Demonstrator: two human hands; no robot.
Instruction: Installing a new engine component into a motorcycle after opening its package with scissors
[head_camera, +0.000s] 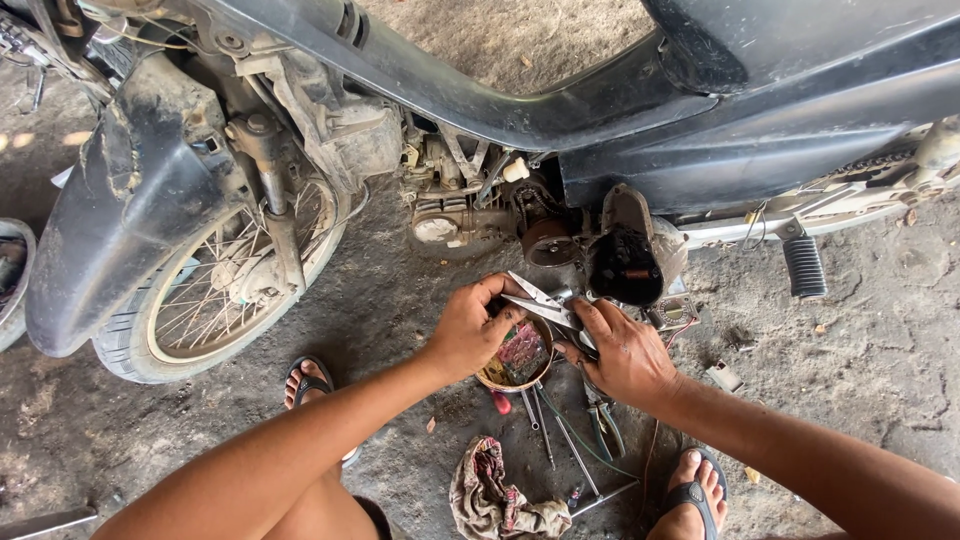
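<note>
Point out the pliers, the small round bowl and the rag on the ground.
pliers (540, 303), head view, on the metal jaws.
small round bowl (497, 381), head view, on its near rim.
rag (487, 494), head view, on its crumpled middle.

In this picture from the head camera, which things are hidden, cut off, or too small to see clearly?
- What the left hand and right hand grip beside the metal snips: hidden by the fingers.
- Contents of the small round bowl: partly covered by the left hand, too small to identify.
- Motorcycle: rear and handlebars cut off by the frame edges.
- Thin tools on the ground: too small to tell their kinds.
</note>
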